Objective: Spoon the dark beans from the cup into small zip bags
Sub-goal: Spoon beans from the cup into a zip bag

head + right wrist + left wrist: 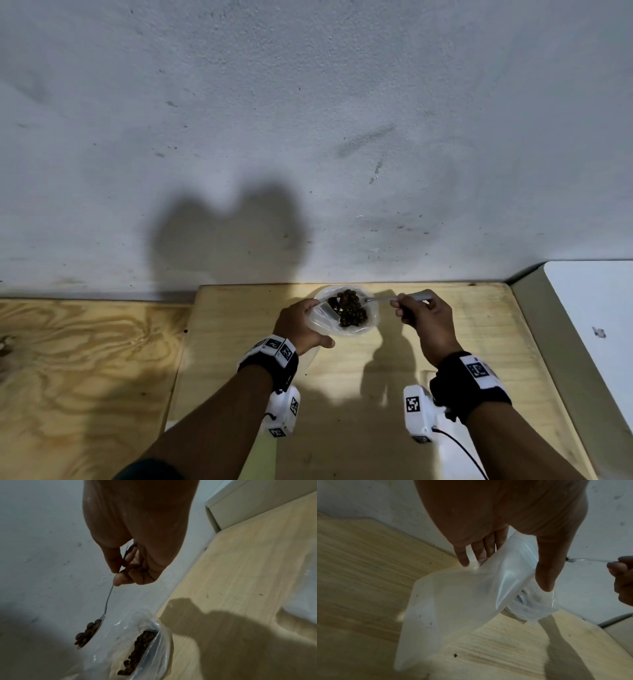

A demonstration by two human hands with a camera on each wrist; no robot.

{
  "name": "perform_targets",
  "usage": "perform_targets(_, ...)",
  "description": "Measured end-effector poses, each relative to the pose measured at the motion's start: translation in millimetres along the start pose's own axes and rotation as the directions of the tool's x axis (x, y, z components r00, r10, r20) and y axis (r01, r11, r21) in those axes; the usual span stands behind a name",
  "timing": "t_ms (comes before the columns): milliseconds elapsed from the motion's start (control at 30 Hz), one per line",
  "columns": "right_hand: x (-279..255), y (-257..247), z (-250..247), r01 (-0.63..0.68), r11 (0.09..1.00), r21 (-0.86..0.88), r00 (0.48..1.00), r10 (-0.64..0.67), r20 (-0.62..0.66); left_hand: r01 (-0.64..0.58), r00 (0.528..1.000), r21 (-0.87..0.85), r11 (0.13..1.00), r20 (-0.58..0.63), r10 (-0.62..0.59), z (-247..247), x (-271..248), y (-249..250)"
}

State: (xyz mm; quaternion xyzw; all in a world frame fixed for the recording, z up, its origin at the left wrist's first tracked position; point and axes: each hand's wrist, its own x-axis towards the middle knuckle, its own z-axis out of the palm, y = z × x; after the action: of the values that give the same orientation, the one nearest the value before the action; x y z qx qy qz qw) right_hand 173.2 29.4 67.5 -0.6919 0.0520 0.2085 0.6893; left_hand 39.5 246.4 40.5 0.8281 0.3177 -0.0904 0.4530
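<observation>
Beans (85, 634) heaped on the spoon (96, 627) pinched in the right hand (426, 318) should tip slowly into the zip bag (453, 601) whose mouth the left hand (297, 322) grips open beside the cup (356, 325) below.

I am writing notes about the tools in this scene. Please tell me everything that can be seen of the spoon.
The spoon is thin, silver and looks like metal, with a long narrow handle and a small bowl. The bowl is heaped with dark beans. The right hand pinches the handle near its upper end between thumb and fingers. In the right wrist view the spoon is held in the air, beside the clear plastic cup. In the head view its bowl is above the cup's opening.
</observation>
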Motion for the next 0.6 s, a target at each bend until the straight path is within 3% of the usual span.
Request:
perform_targets(133,-4,-12,12,0.108,0.984,-0.143,0.990,-0.093,0.110,0.008,1.000,-0.008,1.000,-0.014,-0.008,3,-4,1)
perform_targets(300,-2,-11,33,0.264,0.892,-0.367,0.952,-0.179,0.249,0.013,1.000,-0.020,1.000,-0.015,-0.014,2,-6,3)
perform_targets(467,-9,-22,44,0.469,0.772,-0.430,0.853,-0.270,0.446,0.014,1.000,-0.013,1.000,-0.018,-0.014,0,-3,6)
perform_targets(533,-10,-28,43,0.498,0.756,-0.424,0.838,-0.293,0.461,0.016,1.000,-0.021,1.000,-0.021,-0.017,-1,-2,5)
perform_targets(600,-7,-29,36,0.457,0.795,-0.400,0.871,-0.309,0.381,0.020,0.999,-0.029,0.999,-0.025,-0.021,-1,-2,4)
